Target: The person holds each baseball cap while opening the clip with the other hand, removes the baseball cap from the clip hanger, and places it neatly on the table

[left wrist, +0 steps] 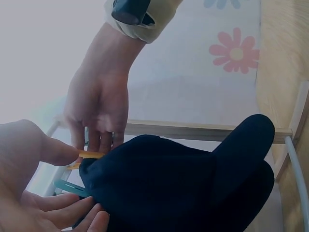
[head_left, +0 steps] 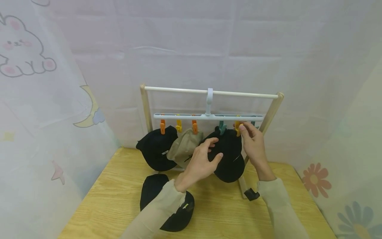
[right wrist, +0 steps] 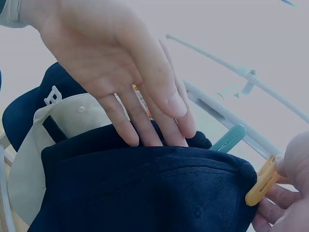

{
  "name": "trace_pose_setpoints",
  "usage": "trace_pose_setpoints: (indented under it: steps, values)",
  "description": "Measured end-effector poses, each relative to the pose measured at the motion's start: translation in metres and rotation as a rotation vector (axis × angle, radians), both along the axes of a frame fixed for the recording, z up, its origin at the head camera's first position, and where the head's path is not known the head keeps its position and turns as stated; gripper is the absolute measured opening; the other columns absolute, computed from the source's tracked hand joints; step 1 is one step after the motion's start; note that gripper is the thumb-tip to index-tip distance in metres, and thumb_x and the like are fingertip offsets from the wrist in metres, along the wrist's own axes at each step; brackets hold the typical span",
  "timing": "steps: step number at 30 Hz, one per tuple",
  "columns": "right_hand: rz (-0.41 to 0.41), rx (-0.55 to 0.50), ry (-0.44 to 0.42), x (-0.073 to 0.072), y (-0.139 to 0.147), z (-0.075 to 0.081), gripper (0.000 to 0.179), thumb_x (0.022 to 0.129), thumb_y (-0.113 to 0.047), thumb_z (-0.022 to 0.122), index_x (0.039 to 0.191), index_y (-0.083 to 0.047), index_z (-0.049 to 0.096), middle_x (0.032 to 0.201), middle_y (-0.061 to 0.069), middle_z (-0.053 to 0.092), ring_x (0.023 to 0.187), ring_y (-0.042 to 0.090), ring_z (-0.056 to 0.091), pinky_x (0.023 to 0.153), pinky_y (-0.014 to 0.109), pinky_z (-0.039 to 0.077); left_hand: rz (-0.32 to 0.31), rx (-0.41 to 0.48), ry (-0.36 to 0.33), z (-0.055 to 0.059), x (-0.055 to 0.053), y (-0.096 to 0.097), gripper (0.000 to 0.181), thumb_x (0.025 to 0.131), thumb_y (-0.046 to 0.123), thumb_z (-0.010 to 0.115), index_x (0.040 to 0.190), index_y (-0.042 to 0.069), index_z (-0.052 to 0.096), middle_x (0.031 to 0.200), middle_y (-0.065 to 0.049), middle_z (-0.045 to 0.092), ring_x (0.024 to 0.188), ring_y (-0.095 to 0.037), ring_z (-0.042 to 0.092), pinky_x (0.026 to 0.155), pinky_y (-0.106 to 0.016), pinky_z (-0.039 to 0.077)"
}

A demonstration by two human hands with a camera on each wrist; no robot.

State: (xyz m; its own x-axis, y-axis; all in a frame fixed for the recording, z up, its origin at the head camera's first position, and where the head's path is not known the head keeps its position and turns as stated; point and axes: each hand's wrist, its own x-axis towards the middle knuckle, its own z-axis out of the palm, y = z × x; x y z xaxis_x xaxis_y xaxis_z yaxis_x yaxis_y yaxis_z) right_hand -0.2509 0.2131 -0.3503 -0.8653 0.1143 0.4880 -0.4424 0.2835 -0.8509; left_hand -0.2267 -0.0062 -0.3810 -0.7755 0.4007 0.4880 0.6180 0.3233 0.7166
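Note:
A black cap (head_left: 229,159) hangs from the light-blue hanger (head_left: 185,117), with a green clothespin (head_left: 222,127) and a yellow clothespin (head_left: 237,128) at its upper edge. My right hand (head_left: 254,144) pinches the yellow clothespin between thumb and fingers at the cap's right corner. My left hand (head_left: 201,162) is at the cap's left side, its fingers loosely extended. In the right wrist view the left fingertips reach down behind the near edge of the cap, thumb apart from them. Next to this cap hang a beige cap (head_left: 185,146) and another black cap (head_left: 156,151).
A white rod on a wooden-sided rack (head_left: 273,111) carries the hanger. Orange clothespins (head_left: 162,126) and another yellow one hold the left caps. One black cap (head_left: 153,189) lies on the wooden table (head_left: 221,212) under my left forearm. A small black object (head_left: 251,194) is at the rack's foot.

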Motion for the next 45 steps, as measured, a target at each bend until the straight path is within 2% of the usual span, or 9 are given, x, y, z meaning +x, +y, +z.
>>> trace_pose_setpoints:
  steps: [8, 16, 20, 23, 29, 33, 35, 40, 45]
  values:
    - [0.080, -0.001, -0.005, -0.003, 0.007, 0.001, 0.045, 0.115, -0.029, 0.050, 0.140, 0.006, 0.061, 0.129, 0.008, 0.072, 0.131, 0.008, 0.058, 0.125, 0.046, 0.038, -0.010, -0.039, -0.019, 0.006, -0.005, 0.009, 0.055, 0.107, 0.024, 0.066, 0.156, 0.006, 0.048, 0.157, -0.011, 0.056, 0.139, -0.027, 0.059, 0.113, -0.038, 0.051]
    - [0.172, 0.013, -0.031, -0.006, 0.017, 0.002, 0.043, 0.115, -0.031, 0.051, 0.141, 0.000, 0.063, 0.128, 0.002, 0.070, 0.128, 0.012, 0.059, 0.112, 0.017, 0.041, -0.012, -0.037, -0.093, 0.010, -0.012, 0.020, 0.055, 0.110, 0.032, 0.060, 0.158, 0.009, 0.047, 0.157, -0.016, 0.055, 0.146, -0.030, 0.054, 0.116, -0.049, 0.050]
    - [0.200, 0.000, -0.046, -0.008, 0.021, 0.002, 0.044, 0.114, -0.031, 0.052, 0.143, 0.001, 0.062, 0.129, 0.002, 0.070, 0.130, 0.011, 0.058, 0.128, 0.041, 0.032, -0.019, -0.031, -0.098, 0.011, -0.015, 0.025, 0.052, 0.111, 0.030, 0.057, 0.157, 0.008, 0.049, 0.156, -0.018, 0.056, 0.145, -0.032, 0.055, 0.115, -0.049, 0.050]
    - [0.205, -0.016, -0.061, -0.010, 0.022, 0.002, 0.048, 0.114, -0.032, 0.054, 0.145, 0.004, 0.059, 0.129, 0.000, 0.070, 0.131, 0.009, 0.056, 0.129, 0.060, 0.025, -0.012, -0.011, -0.086, 0.012, -0.017, 0.030, 0.048, 0.111, 0.027, 0.058, 0.154, 0.007, 0.053, 0.155, -0.017, 0.058, 0.144, -0.030, 0.056, 0.116, -0.048, 0.050]
    - [0.193, -0.064, -0.089, -0.012, 0.022, 0.000, 0.052, 0.112, -0.033, 0.057, 0.150, 0.003, 0.058, 0.123, -0.013, 0.071, 0.132, 0.007, 0.056, 0.131, 0.045, 0.029, 0.041, 0.018, -0.049, 0.013, -0.021, 0.040, 0.041, 0.109, 0.025, 0.063, 0.145, 0.005, 0.062, 0.147, -0.014, 0.066, 0.136, -0.028, 0.064, 0.112, -0.044, 0.053]
    - [0.192, -0.103, -0.098, -0.012, 0.020, 0.001, 0.054, 0.112, -0.031, 0.058, 0.151, 0.006, 0.055, 0.121, -0.015, 0.071, 0.133, 0.006, 0.055, 0.131, 0.045, 0.027, 0.072, 0.028, -0.012, 0.013, -0.023, 0.044, 0.038, 0.107, 0.024, 0.066, 0.139, 0.004, 0.067, 0.141, -0.014, 0.070, 0.130, -0.028, 0.069, 0.108, -0.042, 0.056]
    - [0.190, -0.124, -0.098, -0.012, 0.019, 0.002, 0.054, 0.111, -0.029, 0.058, 0.150, 0.009, 0.054, 0.120, -0.015, 0.071, 0.131, 0.007, 0.056, 0.130, 0.040, 0.031, 0.074, 0.049, 0.013, 0.012, -0.024, 0.045, 0.035, 0.107, 0.022, 0.067, 0.136, 0.003, 0.069, 0.137, -0.014, 0.072, 0.126, -0.028, 0.071, 0.106, -0.041, 0.057]
    - [0.168, -0.167, -0.069, -0.011, 0.015, 0.005, 0.052, 0.111, -0.026, 0.060, 0.145, 0.014, 0.056, 0.114, -0.015, 0.073, 0.123, 0.009, 0.062, 0.112, 0.019, 0.045, 0.070, 0.103, 0.056, 0.010, -0.024, 0.045, 0.030, 0.105, 0.016, 0.069, 0.131, 0.001, 0.072, 0.132, -0.015, 0.075, 0.120, -0.028, 0.074, 0.103, -0.039, 0.059]
    - [0.133, -0.227, -0.050, -0.011, 0.009, 0.007, 0.049, 0.109, -0.021, 0.063, 0.141, 0.017, 0.058, 0.109, -0.015, 0.074, 0.113, 0.008, 0.065, 0.103, 0.017, 0.050, 0.061, 0.117, 0.050, 0.012, -0.023, 0.043, 0.030, 0.104, 0.017, 0.070, 0.130, 0.002, 0.073, 0.131, -0.013, 0.075, 0.120, -0.026, 0.074, 0.102, -0.037, 0.059]
